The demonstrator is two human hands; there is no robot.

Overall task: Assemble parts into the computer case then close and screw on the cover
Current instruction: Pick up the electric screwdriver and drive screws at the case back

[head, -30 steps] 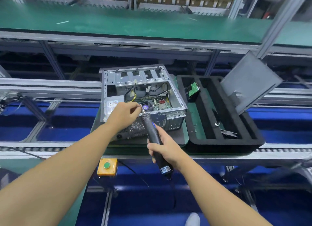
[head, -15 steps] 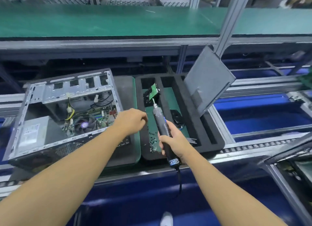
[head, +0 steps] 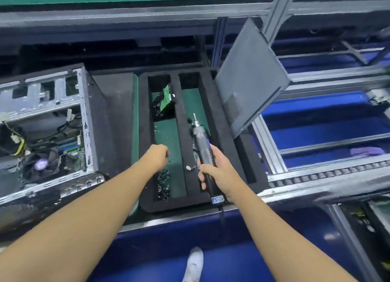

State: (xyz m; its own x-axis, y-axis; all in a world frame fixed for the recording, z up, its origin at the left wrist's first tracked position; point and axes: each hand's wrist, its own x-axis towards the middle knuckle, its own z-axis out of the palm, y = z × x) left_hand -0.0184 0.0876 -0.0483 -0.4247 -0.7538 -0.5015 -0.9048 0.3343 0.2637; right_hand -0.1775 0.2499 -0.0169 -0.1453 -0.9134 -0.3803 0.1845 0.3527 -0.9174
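Observation:
The open computer case (head: 52, 113) lies on its side at the left, showing its fan and cables. To its right sits a black foam tray (head: 211, 104) with a pile of small screws (head: 163, 182) in its left slot. My left hand (head: 157, 157) hovers over those screws with fingers curled downward; whether it holds one is hidden. A black electric screwdriver (head: 200, 140) points away from me over the tray's middle slot, gripped by my right hand (head: 213, 172). The grey cover panel (head: 249, 81) leans upright at the tray's right side.
A green circuit-board part (head: 166, 100) stands in the tray's far left slot. A roller track (head: 337, 174) and metal rails run to the right, and an upright post (head: 276, 11) rises behind the cover. Blue floor and a shoe (head: 195, 262) lie below.
Both hands moved right from the case to the foam tray. My left hand left the screwdriver tip and dropped over the screw pile. The view panned right.

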